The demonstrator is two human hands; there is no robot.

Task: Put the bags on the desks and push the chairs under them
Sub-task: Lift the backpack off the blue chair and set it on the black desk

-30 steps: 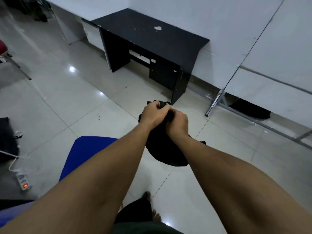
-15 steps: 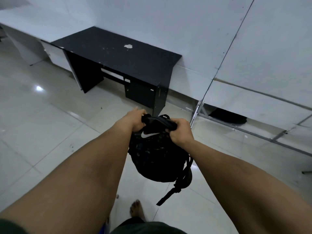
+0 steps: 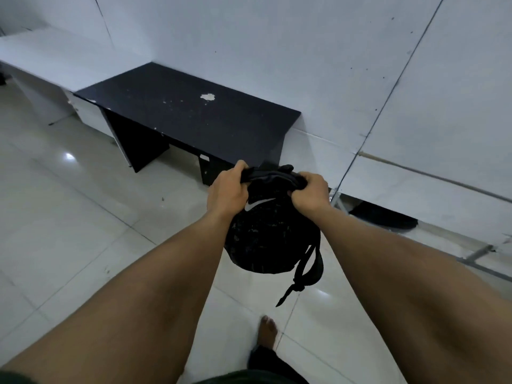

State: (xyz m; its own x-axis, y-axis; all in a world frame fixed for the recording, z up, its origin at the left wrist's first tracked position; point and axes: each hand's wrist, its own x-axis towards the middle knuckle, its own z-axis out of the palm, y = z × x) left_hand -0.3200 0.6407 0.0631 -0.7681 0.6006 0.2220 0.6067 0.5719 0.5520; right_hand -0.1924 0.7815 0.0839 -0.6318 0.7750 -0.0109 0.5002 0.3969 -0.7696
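Note:
A black bag (image 3: 266, 239) with a white swoosh mark hangs in the air in front of me, its straps dangling on the lower right. My left hand (image 3: 228, 191) grips its top edge on the left, and my right hand (image 3: 310, 191) grips the top edge on the right. Just beyond the bag stands a black desk (image 3: 188, 117) against the white wall, its top bare apart from white chips and specks. The bag is held near the desk's front right corner, below the level of the top. No chair is in view.
A white desk (image 3: 41, 59) runs along the wall to the left of the black one. A dark object (image 3: 385, 218) lies on the floor under a white panel at the right, beside metal legs (image 3: 336, 194). My bare foot (image 3: 267, 332) stands on the glossy tiles.
The view has come closer to the black desk, which now fills more of the frame. My hands have spread apart along the bag's top. The blue chair seat has dropped out of view.

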